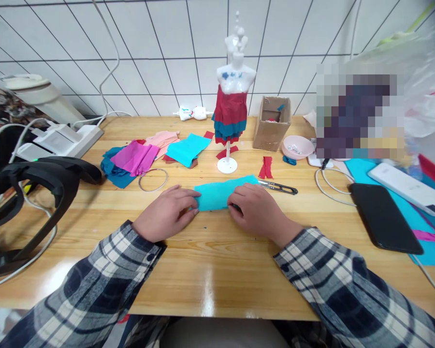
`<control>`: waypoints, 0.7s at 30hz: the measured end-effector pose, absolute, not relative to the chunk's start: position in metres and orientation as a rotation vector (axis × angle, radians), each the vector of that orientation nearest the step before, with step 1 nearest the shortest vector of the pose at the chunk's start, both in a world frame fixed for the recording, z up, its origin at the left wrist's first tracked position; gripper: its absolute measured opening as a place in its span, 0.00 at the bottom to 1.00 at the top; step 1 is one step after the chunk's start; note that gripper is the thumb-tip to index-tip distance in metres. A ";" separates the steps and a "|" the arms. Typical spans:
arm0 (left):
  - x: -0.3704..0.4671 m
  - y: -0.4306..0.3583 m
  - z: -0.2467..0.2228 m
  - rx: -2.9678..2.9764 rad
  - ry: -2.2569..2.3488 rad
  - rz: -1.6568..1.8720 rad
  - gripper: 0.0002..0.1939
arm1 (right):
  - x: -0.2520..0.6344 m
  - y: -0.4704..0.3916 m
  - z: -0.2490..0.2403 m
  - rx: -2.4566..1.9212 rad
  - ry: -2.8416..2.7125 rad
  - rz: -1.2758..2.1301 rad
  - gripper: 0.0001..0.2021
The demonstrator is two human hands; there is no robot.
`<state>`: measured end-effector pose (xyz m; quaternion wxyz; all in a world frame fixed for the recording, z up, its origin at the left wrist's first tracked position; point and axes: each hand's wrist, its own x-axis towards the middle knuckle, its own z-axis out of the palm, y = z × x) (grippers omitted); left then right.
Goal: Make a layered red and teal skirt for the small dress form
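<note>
A turquoise strip [214,194] of thin cloth or crepe paper lies flat on the table in front of me. My left hand [168,211] has thumb and forefinger closed at its left end. Curled fingers of my right hand [255,208] press on its right part and hide the lower corner. Thread snips [283,188] lie beside the strip's right end, close to my right hand. Behind the strip stands a small white dress form [236,77] on a round base, dressed in layered red and blue pieces.
Purple pieces [137,157] and another turquoise piece [189,149] lie at back left, near a bangle-like ring [153,180]. A cardboard box [271,125], pink bowl [297,146] and red scraps [266,167] are back right. A black headset [39,193] flanks the left, a phone [384,217] the right.
</note>
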<state>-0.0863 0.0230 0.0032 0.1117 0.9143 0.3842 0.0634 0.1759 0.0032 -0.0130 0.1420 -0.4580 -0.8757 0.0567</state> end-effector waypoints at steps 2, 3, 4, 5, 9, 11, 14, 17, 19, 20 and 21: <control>-0.086 0.023 0.002 2.692 1.126 0.207 0.10 | 0.171 0.003 -0.014 -1.385 -2.513 0.139 0.10; -0.085 0.023 0.001 2.694 1.130 0.216 0.10 | 0.169 0.004 -0.015 -1.411 -2.504 0.132 0.10; -0.085 0.024 0.000 2.693 1.139 0.224 0.10 | 0.168 0.005 -0.016 -1.433 -2.493 0.129 0.09; -0.085 0.024 -0.001 2.690 1.152 0.230 0.11 | 0.167 0.005 -0.017 -1.452 -2.480 0.130 0.09; -0.085 0.024 -0.002 2.666 1.192 0.232 0.14 | 0.167 0.008 -0.019 -1.478 -2.447 0.177 0.13; -0.083 0.024 -0.003 2.668 1.200 0.225 0.16 | 0.167 0.009 -0.020 -1.479 -2.443 0.201 0.14; -0.080 0.023 -0.003 2.694 1.227 0.230 0.17 | 0.167 0.010 -0.020 -1.492 -2.427 0.210 0.13; -0.077 0.022 -0.004 2.735 1.252 0.234 0.17 | 0.166 0.010 -0.021 -1.519 -2.409 0.240 0.12; -0.076 0.021 -0.004 2.767 1.262 0.229 0.17 | 0.166 0.011 -0.021 -1.543 -2.399 0.276 0.12; -0.075 0.021 -0.004 2.782 1.267 0.221 0.16 | 0.166 0.011 -0.020 -1.555 -2.395 0.295 0.12; -0.074 0.021 -0.003 2.796 1.271 0.214 0.16 | 0.166 0.012 -0.019 -1.567 -2.392 0.314 0.11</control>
